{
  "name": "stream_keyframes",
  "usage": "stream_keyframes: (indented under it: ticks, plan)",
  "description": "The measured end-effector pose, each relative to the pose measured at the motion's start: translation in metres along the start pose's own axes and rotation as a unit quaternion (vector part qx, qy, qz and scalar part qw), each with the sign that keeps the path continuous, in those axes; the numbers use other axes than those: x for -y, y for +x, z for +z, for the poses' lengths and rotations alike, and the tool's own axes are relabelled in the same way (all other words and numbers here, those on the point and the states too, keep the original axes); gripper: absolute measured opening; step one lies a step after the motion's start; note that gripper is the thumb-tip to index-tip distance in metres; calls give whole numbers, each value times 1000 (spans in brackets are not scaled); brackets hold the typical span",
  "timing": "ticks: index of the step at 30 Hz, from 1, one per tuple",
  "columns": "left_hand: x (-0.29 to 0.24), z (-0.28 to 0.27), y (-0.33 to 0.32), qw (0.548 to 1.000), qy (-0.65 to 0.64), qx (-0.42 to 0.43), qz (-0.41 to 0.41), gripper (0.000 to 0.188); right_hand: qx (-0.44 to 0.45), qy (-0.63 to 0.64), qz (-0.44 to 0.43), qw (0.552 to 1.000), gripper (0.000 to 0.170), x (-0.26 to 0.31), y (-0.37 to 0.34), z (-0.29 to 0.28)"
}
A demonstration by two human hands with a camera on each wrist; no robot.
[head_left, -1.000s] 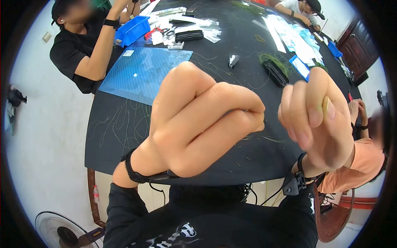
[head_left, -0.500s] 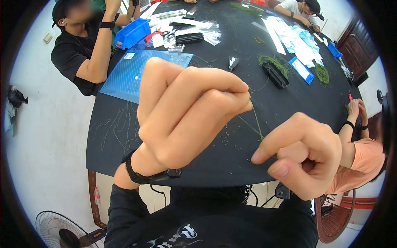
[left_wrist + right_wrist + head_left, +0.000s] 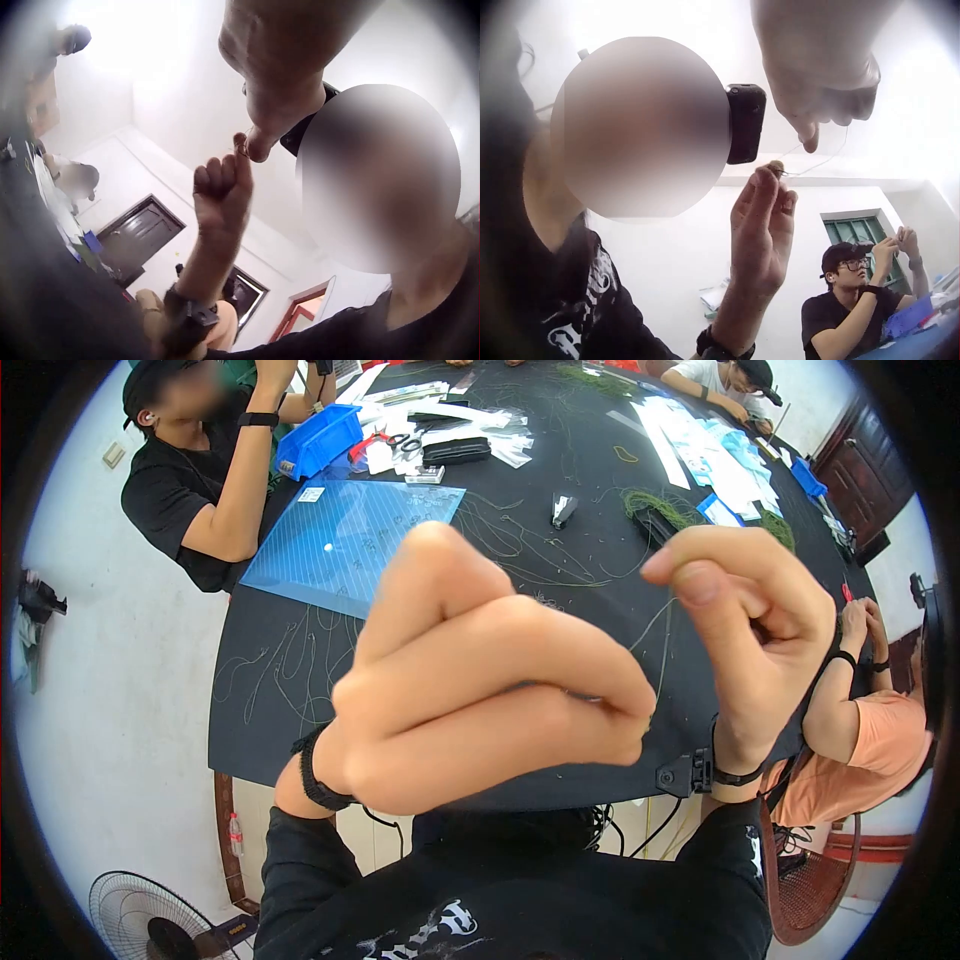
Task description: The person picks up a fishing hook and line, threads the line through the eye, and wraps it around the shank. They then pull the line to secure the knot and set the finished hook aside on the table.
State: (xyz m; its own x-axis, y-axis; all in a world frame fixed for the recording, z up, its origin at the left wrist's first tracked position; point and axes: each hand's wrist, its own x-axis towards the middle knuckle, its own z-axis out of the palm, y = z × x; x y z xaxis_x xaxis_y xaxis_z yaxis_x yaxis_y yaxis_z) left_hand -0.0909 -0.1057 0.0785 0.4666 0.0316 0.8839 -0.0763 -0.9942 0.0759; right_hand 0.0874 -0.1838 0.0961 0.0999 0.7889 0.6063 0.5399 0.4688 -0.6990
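My left hand (image 3: 490,680) is raised over the dark table, its fingers folded and pressed together at the tips. In the right wrist view, its thumb and forefinger pinch a small dark bent wire (image 3: 784,173) with thin line (image 3: 823,160) running from it. Most of that wire is hidden by the fingertips. My right hand (image 3: 760,620) stands to the right and higher, forefinger and thumb curled close together on the line. Between the two hands the pale line (image 3: 665,645) shows as fine strands in the head view.
A blue sheet (image 3: 340,550) lies at the left, with loose strands around it. Beyond are a blue bin (image 3: 320,440), scissors (image 3: 405,442) and papers (image 3: 705,450). A green line tangle (image 3: 650,503) lies behind my right hand. Other people sit around the table.
The right hand dipped toward the near edge, then rose again, its forefinger and thumb now closer together. The left hand shifted left, then back right and lower, still pinching.
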Motion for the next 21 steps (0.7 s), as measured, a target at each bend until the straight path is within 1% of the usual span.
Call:
stream_keyframes:
  ticks: [2,4,8,9,10,13,16,17,20,21]
  plan:
    - [2,5,-2,999,-19,-50,-1,25,11,-5,6,1000,12,-3,-1,3]
    - [3,10,-4,995,-29,-101,-1,23,21,-2,-9,1000,10,-7,0,8]
    - [3,0,-2,996,-12,-83,-26,23,68,2,-22,997,5,-8,0,15]
    - [4,0,-2,996,-14,-82,-32,22,73,29,-29,996,4,-12,-1,19]
    - [4,-1,-2,996,-15,-81,-37,22,81,66,-5,994,2,-13,-2,23]
    - [6,0,-3,996,-4,-84,-35,19,114,183,63,974,6,-13,-5,33]
    - [7,0,-3,995,19,-89,-35,15,142,201,95,965,5,-9,-7,34]
    - [8,-1,-3,995,33,-89,-27,14,160,178,78,968,6,-11,-7,34]
    - [11,-2,-6,996,49,-76,-22,13,175,149,42,972,7,-5,-10,34]
    - [12,-1,-7,995,47,-79,-26,14,188,141,47,971,7,-4,-10,33]
